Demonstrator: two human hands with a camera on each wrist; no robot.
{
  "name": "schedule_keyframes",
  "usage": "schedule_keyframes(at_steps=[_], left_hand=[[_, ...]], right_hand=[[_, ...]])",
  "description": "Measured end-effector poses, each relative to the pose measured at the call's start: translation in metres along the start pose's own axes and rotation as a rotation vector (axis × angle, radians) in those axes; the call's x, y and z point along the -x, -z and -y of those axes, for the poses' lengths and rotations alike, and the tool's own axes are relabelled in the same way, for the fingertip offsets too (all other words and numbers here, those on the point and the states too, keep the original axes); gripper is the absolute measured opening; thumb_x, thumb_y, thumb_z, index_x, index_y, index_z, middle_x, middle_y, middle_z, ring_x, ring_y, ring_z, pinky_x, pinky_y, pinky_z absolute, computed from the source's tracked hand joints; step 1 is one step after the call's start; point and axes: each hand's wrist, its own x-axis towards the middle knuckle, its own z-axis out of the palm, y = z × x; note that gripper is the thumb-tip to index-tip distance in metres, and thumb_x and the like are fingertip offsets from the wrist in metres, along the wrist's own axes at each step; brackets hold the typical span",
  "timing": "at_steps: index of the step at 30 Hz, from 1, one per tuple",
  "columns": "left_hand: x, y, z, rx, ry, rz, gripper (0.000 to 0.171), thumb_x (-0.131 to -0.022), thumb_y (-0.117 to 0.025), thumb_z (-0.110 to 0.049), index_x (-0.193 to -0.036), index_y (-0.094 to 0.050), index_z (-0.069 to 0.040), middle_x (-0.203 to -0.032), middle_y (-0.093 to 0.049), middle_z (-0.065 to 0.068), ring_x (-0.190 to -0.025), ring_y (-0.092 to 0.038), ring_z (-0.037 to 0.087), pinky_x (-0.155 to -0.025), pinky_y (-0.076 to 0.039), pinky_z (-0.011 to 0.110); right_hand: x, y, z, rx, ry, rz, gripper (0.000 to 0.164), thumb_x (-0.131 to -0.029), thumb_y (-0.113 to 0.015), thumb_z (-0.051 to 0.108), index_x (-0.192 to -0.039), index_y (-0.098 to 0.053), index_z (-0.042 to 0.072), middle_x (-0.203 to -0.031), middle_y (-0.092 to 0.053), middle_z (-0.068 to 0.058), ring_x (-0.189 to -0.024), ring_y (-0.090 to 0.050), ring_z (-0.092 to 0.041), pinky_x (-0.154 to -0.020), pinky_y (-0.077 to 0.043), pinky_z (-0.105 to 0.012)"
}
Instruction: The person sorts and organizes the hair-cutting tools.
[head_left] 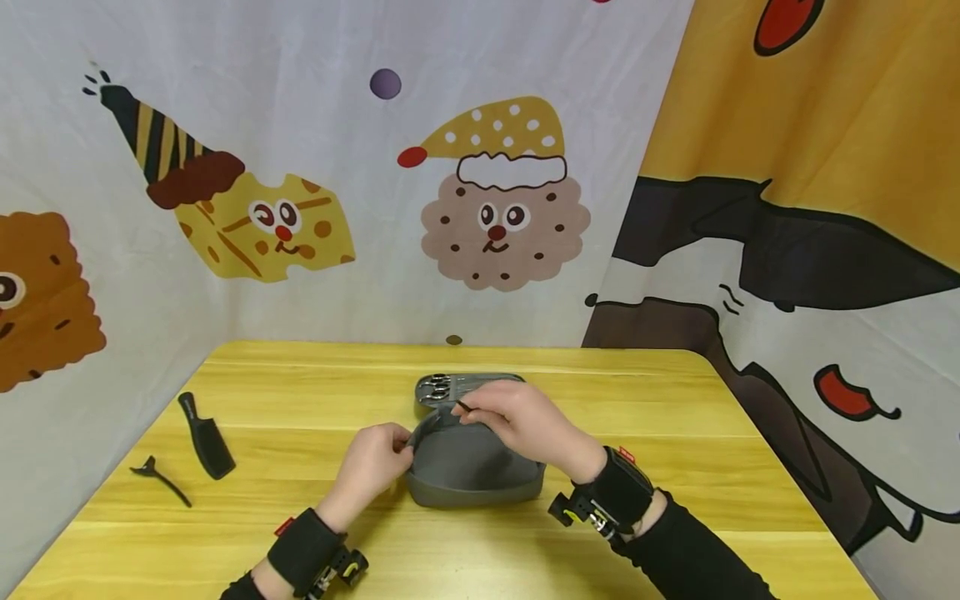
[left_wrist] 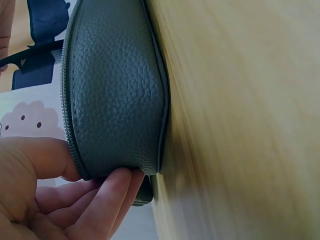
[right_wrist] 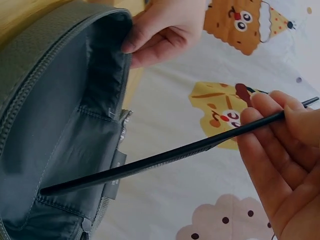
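Observation:
A grey zip case [head_left: 476, 492] lies unzipped on the table, its dark lining [right_wrist: 45, 125] showing. My left hand [head_left: 375, 457] pinches the case's left rim, thumb inside and fingers against the outer wall. Above the opening, my right hand [head_left: 517, 417] holds a slim black tail comb [right_wrist: 165, 157] by its thin end. Seen nearly edge-on in the right wrist view, the comb points down into the case, over the lining. Behind the main compartment, the case's folded-back lid [head_left: 422, 408] carries silver scissors [head_left: 435, 387]; my right hand hides part of it.
Toward the table's left side lie a wide black comb with a handle [head_left: 212, 446] and a thin black T-shaped tool [head_left: 167, 482]. A printed curtain [head_left: 390, 308] hangs behind the table's back edge [head_left: 360, 343].

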Motion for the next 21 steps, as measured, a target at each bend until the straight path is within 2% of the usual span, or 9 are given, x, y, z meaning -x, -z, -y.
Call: schedule_keyframes(at_steps=[7, 13, 17, 21], left_hand=[[-0.001, -0.002, 0.002, 0.001, 0.014, -0.002, 0.012, -0.081, -0.071, 0.0, -0.092, -0.076, -0.001, -0.078, -0.069, 0.003, -0.062, -0.057, 0.01, -0.06, -0.051, 0.032], [0.001, -0.002, 0.004, 0.016, -0.012, -0.02, 0.011, -0.081, -0.07, 0.001, -0.089, -0.076, -0.001, -0.077, -0.069, 0.003, -0.063, -0.06, 0.011, -0.059, -0.052, 0.033], [0.001, -0.002, 0.005, 0.027, -0.01, -0.022, 0.01, -0.081, -0.07, 0.002, -0.087, -0.077, -0.002, -0.077, -0.07, 0.003, -0.064, -0.061, 0.012, -0.06, -0.053, 0.033], [0.001, -0.002, 0.006, 0.037, 0.005, -0.02, 0.009, -0.081, -0.071, 0.002, -0.087, -0.076, -0.002, -0.077, -0.07, 0.003, -0.066, -0.062, 0.014, -0.062, -0.054, 0.034]], right_hand=[[-0.005, -0.005, 0.001, 0.036, -0.064, 0.175, 0.019, -0.095, -0.067, 0.013, -0.113, -0.072, 0.011, -0.104, -0.071, 0.001, -0.096, -0.066, -0.011, -0.084, -0.051, -0.021], [-0.009, -0.014, -0.002, 0.065, -0.118, 0.315, 0.017, -0.095, -0.066, 0.017, -0.11, -0.073, 0.016, -0.101, -0.071, 0.003, -0.09, -0.065, -0.007, -0.078, -0.05, -0.018], [-0.009, -0.021, -0.003, 0.077, -0.147, 0.367, 0.017, -0.094, -0.067, 0.018, -0.11, -0.074, 0.015, -0.098, -0.072, 0.005, -0.089, -0.066, -0.006, -0.078, -0.051, -0.018], [-0.008, -0.025, -0.003, 0.069, -0.158, 0.378, 0.017, -0.094, -0.069, 0.016, -0.109, -0.075, 0.014, -0.097, -0.073, 0.004, -0.09, -0.067, -0.007, -0.078, -0.051, -0.019]])
